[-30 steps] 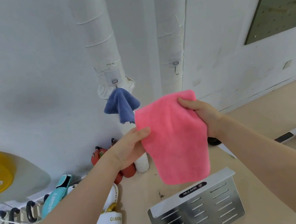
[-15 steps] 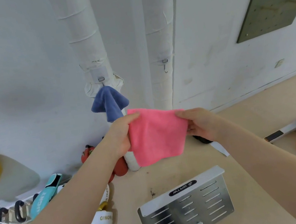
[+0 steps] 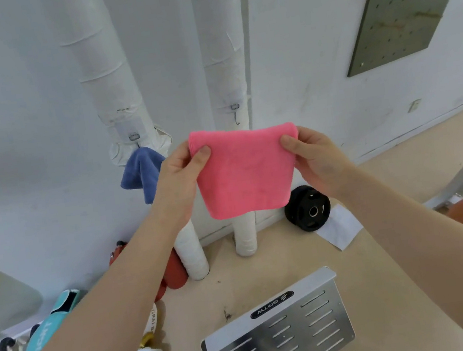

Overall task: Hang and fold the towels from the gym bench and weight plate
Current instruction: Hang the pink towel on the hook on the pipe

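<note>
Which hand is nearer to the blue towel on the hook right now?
Left. The left hand grips the pink towel at its left corner, right beside the blue towel. The right hand grips the opposite corner, farther away.

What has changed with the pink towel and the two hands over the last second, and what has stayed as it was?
The pink towel hung long a second ago; now it is doubled over and shorter. The left hand and right hand have shifted to pinch its top corners, held level. The blue towel stays on its hook.

Beige floor [image 3: 268, 269] with black weight plate [image 3: 308, 212], white paper [image 3: 341, 228], slotted metal plate [image 3: 281, 333].
</note>
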Tool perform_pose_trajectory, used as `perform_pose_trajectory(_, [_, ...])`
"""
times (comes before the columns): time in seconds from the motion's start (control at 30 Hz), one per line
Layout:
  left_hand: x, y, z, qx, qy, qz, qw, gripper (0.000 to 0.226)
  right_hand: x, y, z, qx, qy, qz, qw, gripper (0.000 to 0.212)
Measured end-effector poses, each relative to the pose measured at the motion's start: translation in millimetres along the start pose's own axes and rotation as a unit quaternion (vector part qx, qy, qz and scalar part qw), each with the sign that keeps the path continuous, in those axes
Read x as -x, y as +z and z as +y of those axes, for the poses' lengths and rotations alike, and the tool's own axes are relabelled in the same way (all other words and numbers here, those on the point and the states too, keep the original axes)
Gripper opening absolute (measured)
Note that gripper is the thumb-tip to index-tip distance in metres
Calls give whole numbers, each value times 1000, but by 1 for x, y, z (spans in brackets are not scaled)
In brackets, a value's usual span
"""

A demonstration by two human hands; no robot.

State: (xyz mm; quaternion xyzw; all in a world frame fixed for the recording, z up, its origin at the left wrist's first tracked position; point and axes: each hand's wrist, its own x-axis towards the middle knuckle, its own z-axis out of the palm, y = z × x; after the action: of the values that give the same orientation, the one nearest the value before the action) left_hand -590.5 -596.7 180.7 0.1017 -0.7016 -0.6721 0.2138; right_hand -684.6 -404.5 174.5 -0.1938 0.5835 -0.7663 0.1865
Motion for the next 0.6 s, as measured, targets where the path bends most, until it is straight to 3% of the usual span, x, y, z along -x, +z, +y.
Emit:
perform_pose_trajectory(0.1, [-2, 12, 9, 67, 14, 18, 997, 19, -3, -3, -12, 8, -32, 0, 999, 17])
perform_pose_trajectory(0.17, [-2, 18, 11, 124, -4, -13, 992, 20, -5, -4, -17, 23, -53, 11, 998, 17])
perform_pose_trajectory(0.23, [1, 21, 11, 139, -32, -73, 987, 23, -6, -7, -20, 39, -51, -10, 998, 29])
perform_pose_trajectory(0.37, [1, 19, 5, 134, -85, -166, 973, 53, 0, -19, -19, 114, 5, -102, 988, 66])
perform_pose_trajectory(0.5, [2, 21, 3, 139, -113, -191, 965, 52, 6, -31, -18, 140, 37, -157, 977, 84])
perform_pose_trajectory(0.6, [6, 26, 0, 128, -127, -200, 963, 62, 7, -41, -19, 222, 58, -192, 954, 101])
